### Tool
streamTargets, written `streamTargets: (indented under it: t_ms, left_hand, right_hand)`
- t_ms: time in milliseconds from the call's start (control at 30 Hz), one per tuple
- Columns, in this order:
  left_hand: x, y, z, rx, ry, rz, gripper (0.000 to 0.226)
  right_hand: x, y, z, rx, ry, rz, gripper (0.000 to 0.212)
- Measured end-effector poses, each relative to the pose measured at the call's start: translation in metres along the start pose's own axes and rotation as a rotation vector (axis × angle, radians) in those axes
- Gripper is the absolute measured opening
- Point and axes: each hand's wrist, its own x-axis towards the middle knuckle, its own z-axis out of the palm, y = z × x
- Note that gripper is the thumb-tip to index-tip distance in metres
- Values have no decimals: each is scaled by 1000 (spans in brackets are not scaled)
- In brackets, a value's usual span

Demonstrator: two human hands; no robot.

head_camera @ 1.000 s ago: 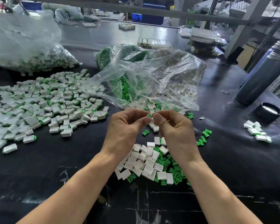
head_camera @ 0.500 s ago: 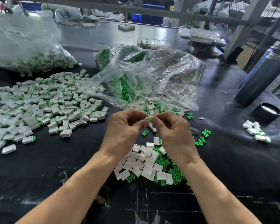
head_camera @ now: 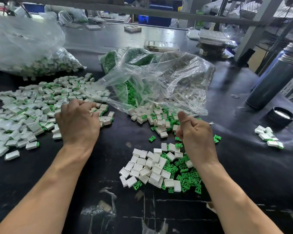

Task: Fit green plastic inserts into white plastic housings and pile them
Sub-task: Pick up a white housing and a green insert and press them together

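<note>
far from finished: big pile (head_camera: 32, 112) of fitted pieces under loosely spread left hand (head_camera: 78, 122), while loose housings (head_camera: 145, 168) and inserts (head_camera: 186, 174) wait beside right hand (head_camera: 196, 137), curled, thumb up, contents impossible to tell.

Grey flask (head_camera: 276, 78) beside black cap (head_camera: 281, 115)

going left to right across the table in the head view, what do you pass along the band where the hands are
Pile of assembled pieces → left hand at the pile's right edge → lone green insert → right hand → small cluster of white housings near the table's right side.
</note>
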Motion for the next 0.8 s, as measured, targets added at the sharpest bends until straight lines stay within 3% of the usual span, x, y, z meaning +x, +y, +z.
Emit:
streamTargets:
  t_ms: [133, 300, 500, 600, 800]
  left_hand:
    - [-13, 21, 3, -303, -113, 193, 18]
    - [-40, 44, 18, -349, -441, 405, 24]
    - [-48, 53, 22, -158, -541, 605, 33]
    - [-47, 54, 23, -165, -530, 577, 27]
    - [-47, 52, 24, -209, -537, 531, 18]
  right_hand:
    - [7, 4, -8, -45, -23, 5, 62]
    - [10, 8, -9, -196, -73, -46, 8]
    - [3, 1, 2, -474, -140, -116, 7]
    - [1, 1, 8, -594, -159, -114, 10]
    - [-5, -1, 19, -571, -208, -207, 16]
